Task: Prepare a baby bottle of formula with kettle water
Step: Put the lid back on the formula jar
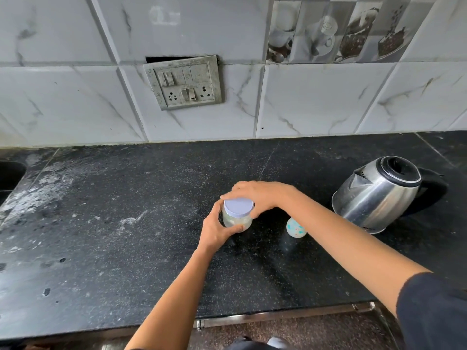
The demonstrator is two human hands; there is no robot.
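Note:
A small clear jar with pale powder inside and a lilac lid stands on the black counter. My left hand wraps around the jar's body. My right hand grips the lid from above and from the right. Just to the right, partly hidden under my right forearm, stands a baby bottle, pale with small coloured prints. A steel electric kettle with a black handle and closed black lid sits at the far right of the counter.
A tiled wall with a switch and socket plate rises behind the counter. A sink edge shows at the far left. White dusty smears mark the counter's left part. The counter's front edge runs along the bottom.

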